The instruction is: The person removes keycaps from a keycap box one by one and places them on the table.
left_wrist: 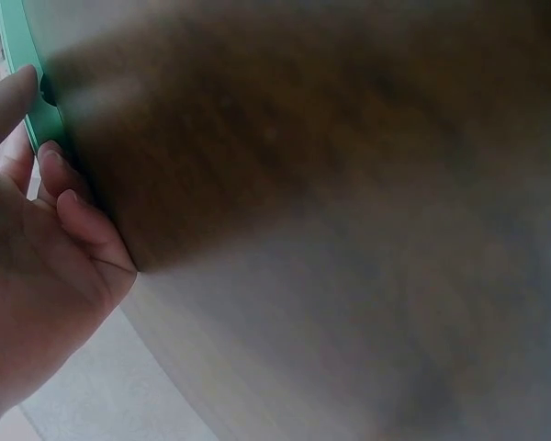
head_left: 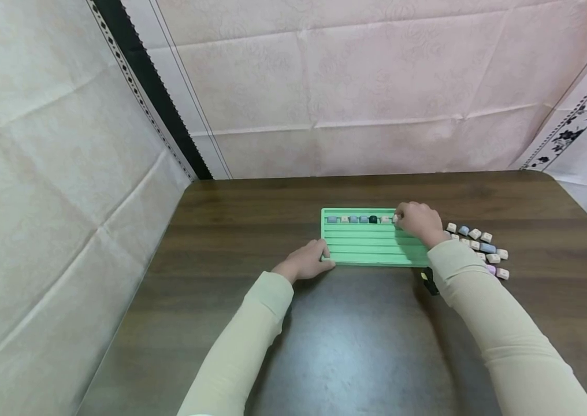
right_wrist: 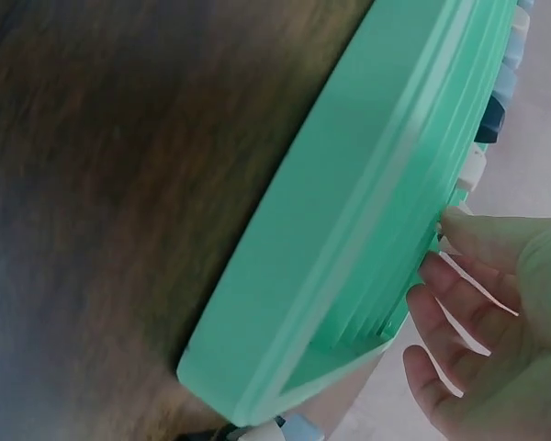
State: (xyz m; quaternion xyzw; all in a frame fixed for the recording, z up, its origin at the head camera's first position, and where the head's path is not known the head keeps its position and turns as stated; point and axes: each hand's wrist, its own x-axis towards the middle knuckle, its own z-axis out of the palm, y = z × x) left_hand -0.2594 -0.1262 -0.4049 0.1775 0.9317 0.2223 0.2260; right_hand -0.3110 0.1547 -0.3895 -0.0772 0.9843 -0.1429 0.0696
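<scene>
Only via head cam — lilac keycap [head_left: 491,270], R of green tray [head_left: 361,249]

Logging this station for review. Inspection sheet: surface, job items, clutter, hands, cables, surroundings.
Surface: brown wood-grain table
Job items: green tray, row of small blocks along its far side; loose blocks beyond its right end
Clutter: black item beside right sleeve, identity unclear
Hands: left hand grips tray's near left corner; right hand pinches pale block at row's right end
Cables: nothing seen
Surroundings: pale cloth behind and left
</scene>
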